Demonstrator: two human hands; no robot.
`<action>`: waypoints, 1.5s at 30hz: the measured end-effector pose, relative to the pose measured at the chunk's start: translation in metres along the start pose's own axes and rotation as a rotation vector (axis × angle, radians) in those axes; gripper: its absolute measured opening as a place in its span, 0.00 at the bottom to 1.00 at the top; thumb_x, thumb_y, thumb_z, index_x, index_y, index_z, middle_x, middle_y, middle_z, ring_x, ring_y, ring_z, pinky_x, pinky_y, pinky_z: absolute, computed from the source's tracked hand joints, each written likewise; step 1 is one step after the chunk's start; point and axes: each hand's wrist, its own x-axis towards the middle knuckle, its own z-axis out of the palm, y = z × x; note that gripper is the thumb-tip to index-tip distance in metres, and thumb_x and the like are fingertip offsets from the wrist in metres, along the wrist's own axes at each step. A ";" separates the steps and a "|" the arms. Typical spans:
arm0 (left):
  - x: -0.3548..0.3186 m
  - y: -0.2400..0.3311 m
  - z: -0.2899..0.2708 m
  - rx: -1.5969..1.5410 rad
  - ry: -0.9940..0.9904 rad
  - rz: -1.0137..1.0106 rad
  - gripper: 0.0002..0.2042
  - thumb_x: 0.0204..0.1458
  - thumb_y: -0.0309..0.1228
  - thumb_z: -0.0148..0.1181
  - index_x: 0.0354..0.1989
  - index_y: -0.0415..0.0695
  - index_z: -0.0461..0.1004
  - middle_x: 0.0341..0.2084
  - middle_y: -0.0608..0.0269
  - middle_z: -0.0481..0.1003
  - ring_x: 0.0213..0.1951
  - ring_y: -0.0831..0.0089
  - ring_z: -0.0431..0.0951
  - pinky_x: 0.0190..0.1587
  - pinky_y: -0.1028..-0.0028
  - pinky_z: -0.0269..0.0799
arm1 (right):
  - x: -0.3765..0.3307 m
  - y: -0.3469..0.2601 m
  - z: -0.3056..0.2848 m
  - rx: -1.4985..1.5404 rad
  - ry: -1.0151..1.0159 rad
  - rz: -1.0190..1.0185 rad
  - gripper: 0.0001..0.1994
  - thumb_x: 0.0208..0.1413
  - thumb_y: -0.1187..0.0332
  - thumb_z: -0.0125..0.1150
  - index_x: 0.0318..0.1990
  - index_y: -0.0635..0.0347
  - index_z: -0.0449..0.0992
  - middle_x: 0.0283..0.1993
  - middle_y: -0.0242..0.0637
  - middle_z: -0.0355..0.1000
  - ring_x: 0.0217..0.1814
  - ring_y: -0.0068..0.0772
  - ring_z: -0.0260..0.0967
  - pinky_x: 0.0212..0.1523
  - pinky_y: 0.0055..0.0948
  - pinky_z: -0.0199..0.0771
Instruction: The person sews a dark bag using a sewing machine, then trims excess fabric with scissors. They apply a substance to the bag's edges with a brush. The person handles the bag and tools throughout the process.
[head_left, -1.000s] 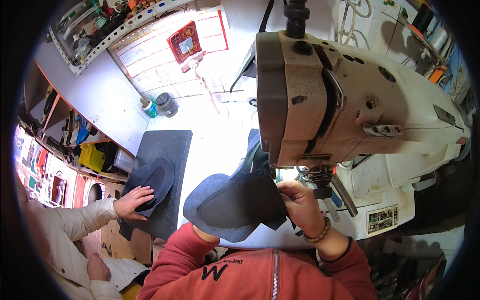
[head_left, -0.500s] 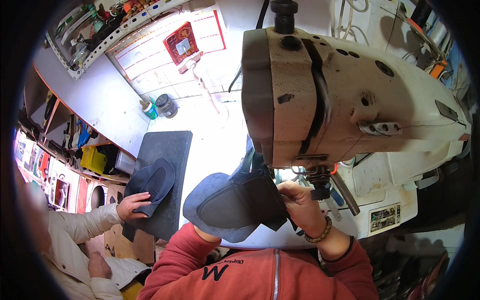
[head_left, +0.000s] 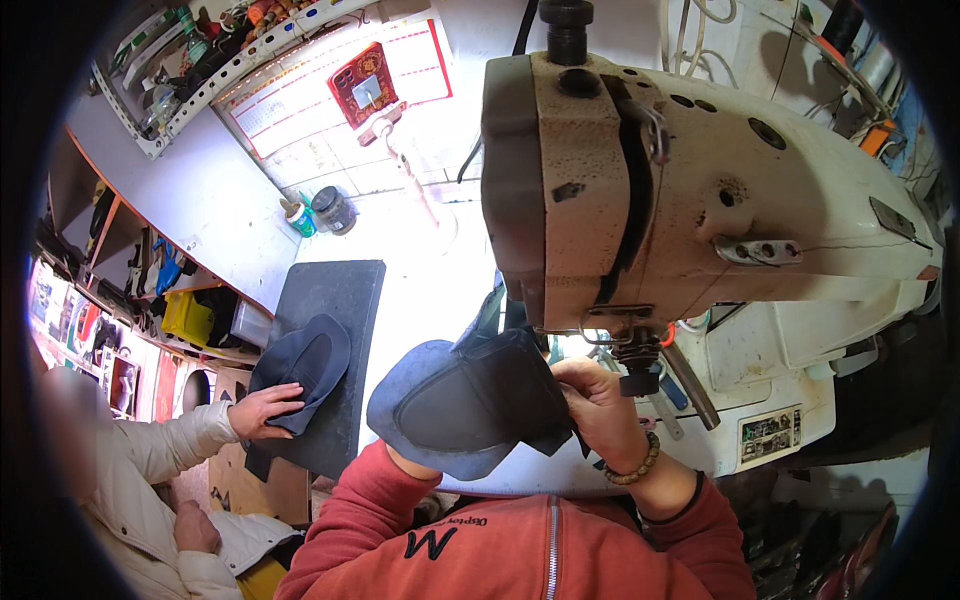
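A black shoe upper, with a rounded, paler border at its left end, is held in front of me by the sewing machine's needle area. My right hand, beaded bracelet at the wrist, closes its fingers on the upper's right edge. Of my left hand only the wrist shows under the rounded end; the upper hides its fingers. On the left, another person's hand rests on a similar dark upper lying on a black board.
The beige sewing machine head fills the upper right, over the white worktable. At the back stand a phone on a stand, a dark jar and a small green-and-white bottle. Shelves line the left.
The upper has shifted very slightly, and its right part shows more flatly. My right hand has moved only a little. The other person's hand stays on its upper.
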 end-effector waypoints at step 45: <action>-0.021 -0.002 0.014 -0.205 -0.065 -0.137 0.19 0.53 0.26 0.56 0.55 0.41 0.68 0.48 0.57 0.71 0.51 0.66 0.70 0.54 0.71 0.66 | -0.004 -0.004 -0.008 -0.121 0.016 0.030 0.07 0.56 0.83 0.54 0.40 0.65 0.74 0.35 0.26 0.72 0.36 0.11 0.66 0.38 0.14 0.67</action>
